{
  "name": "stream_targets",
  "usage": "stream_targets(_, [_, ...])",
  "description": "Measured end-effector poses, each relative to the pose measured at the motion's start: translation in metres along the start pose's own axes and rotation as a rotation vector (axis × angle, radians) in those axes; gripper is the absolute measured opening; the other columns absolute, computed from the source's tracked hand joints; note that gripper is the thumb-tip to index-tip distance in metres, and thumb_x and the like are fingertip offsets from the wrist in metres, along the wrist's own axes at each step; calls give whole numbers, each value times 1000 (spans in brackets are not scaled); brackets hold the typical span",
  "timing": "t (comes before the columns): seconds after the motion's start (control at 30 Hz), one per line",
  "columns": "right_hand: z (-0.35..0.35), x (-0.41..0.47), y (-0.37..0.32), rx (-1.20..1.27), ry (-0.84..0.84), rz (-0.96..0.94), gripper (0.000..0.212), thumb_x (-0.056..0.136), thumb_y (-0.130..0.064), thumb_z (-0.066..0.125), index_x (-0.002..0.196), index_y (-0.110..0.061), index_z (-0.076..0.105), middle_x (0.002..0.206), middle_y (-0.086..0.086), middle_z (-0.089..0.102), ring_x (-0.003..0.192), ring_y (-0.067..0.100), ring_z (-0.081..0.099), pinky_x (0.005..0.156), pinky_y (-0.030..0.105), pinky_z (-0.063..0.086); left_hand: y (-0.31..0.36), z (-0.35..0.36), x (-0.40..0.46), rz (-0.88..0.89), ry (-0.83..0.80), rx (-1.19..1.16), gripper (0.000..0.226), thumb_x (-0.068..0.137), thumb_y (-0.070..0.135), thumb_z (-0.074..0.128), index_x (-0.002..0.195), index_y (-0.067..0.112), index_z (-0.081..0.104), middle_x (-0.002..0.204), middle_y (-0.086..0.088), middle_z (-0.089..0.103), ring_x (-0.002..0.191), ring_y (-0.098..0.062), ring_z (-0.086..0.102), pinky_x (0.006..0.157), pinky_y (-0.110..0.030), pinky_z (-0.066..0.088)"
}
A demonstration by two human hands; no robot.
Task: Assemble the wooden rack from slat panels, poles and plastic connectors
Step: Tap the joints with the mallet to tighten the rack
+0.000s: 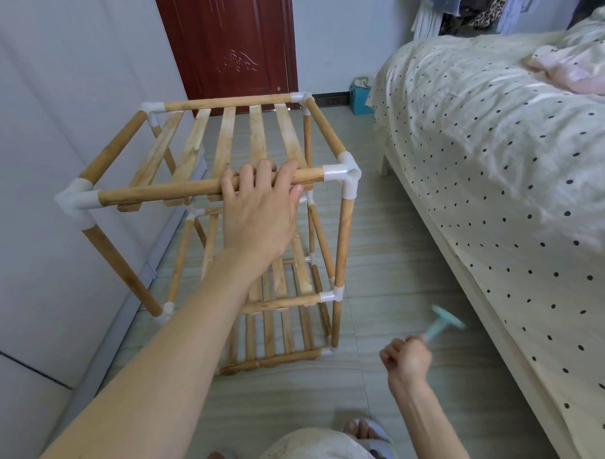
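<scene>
1. Wooden rack (225, 211) stands upright on the tiled floor (398, 260), between the white wall and the bed (497, 154).
2. Left hand (259, 213) grips the top front pole (162, 192), fingers curled over it near the right corner connector (343, 174).
3. Right hand (407, 359) is well right of and below the rack, fist closed round a small teal hammer (441, 322), blurred.

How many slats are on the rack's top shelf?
5, side by side across the top shelf: far left, next, middle, next, far right. The left hand covers some near ends, but none seems hidden.
</scene>
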State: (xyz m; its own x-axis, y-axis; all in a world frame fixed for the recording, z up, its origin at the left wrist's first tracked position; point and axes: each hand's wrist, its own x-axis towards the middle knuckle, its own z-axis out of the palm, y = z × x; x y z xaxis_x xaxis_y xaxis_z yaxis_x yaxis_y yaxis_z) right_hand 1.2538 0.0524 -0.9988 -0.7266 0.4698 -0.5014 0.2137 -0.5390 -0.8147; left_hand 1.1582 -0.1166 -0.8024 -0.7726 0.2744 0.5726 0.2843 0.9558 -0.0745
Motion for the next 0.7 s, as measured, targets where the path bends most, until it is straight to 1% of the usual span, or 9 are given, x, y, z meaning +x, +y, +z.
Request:
stream_targets(0.07, [7, -7, 5, -228, -116, 9, 34, 102, -13, 21, 70, -18, 31, 35, -9, 28, 27, 6, 23, 32, 13, 22, 2, 0, 1, -4, -15, 5, 47, 95, 38, 22, 132, 21, 45, 113, -7, 53, 103, -29, 46, 98, -45, 28])
stream_targets(0.13, [11, -16, 18, -416, -368, 67, 33, 104, -18, 25, 72, -15, 35, 41, -6, 32, 32, 9, 25, 35, 18, 25, 3, 1, 3, -2, -20, 8, 47, 95, 38, 22, 132, 21, 45, 113, -7, 53, 103, -29, 46, 98, -45, 28])
stream_targets(0.23, [-5, -10, 17, -518, -229, 5, 34, 103, -20, 29, 70, -14, 35, 45, -4, 32, 35, 9, 25, 37, 20, 22, 2, 3, 2, 0, 0, 3, 46, 95, 37, 24, 131, 20, 47, 112, -8, 54, 101, -29, 47, 97, -46, 29])
stream_targets(0.33, [-28, -11, 25, -870, -102, -254, 32, 101, -26, 31, 72, -17, 38, 55, 1, 43, 48, 16, 39, 50, 32, 34, 2, 2, 2, 1, 3, 5, 47, 95, 37, 24, 132, 19, 46, 112, -9, 54, 101, -30, 47, 97, -46, 29])
stream_targets(0.4, [-37, -17, 34, -1117, -187, -452, 28, 101, -25, 34, 73, -25, 35, 54, -3, 45, 50, 19, 45, 51, 35, 36, 4, 2, 3, 0, -13, 3, 48, 95, 38, 22, 133, 19, 45, 113, -9, 53, 103, -30, 46, 98, -46, 27])
stream_targets(0.47, [-31, -21, 24, -1203, -303, -777, 26, 101, -22, 36, 75, -28, 35, 47, -10, 35, 43, 19, 46, 38, 21, 24, 4, 2, 3, -3, -19, 7, 47, 96, 38, 23, 134, 20, 44, 114, -8, 52, 104, -30, 45, 99, -45, 27])
stream_targets(0.53, [-12, -22, 8, -1199, -299, -1069, 24, 100, -29, 32, 79, -22, 38, 44, -12, 28, 31, 15, 39, 32, 16, 10, 2, 2, 1, 1, -25, 2, 45, 97, 37, 25, 135, 21, 42, 115, -8, 52, 105, -29, 44, 99, -45, 26])
stream_targets(0.63, [5, -24, 2, -1175, -190, -1050, 33, 102, -37, 16, 84, -18, 37, 45, -7, 39, 30, 14, 38, 34, 16, 10, 0, -1, 0, 9, -36, -7, 44, 98, 37, 26, 136, 21, 41, 116, -8, 52, 105, -29, 44, 99, -44, 26])
stream_targets(0.7, [4, -19, 17, -1482, -136, -893, 33, 102, -35, 16, 99, -14, 42, 66, 2, 62, 55, 24, 60, 44, 25, 28, 1, -1, 1, 5, -34, -3, 46, 96, 38, 22, 135, 22, 42, 115, -7, 52, 105, -28, 45, 99, -44, 27])
